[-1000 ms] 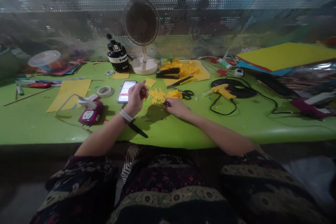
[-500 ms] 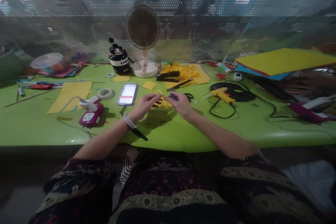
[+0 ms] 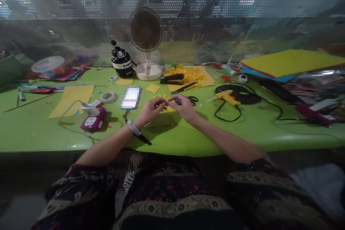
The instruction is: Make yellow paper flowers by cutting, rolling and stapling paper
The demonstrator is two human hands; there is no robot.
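My left hand is closed in a pinch above a pile of yellow paper shreds. What its fingertips hold is too small to make out. Facing it, my right hand grips small blue-handled scissors, mostly covered by the fingers. Both sets of fingertips almost meet over the shreds. Just behind my right hand lies a pair of black-handled scissors, partly hidden. A phone with a lit screen rests left of the shreds, beyond my left wrist.
A stapler, yellow paper petals and a fan stand behind. To the right lies a yellow glue gun with its cord. On the left are a tape roll, a purple power adapter and a black bottle.
My left hand has come down from beside the phone to the shreds and closed in a pinch. My right hand, still holding the blue-handled scissors, has risen slightly and shifted toward it.
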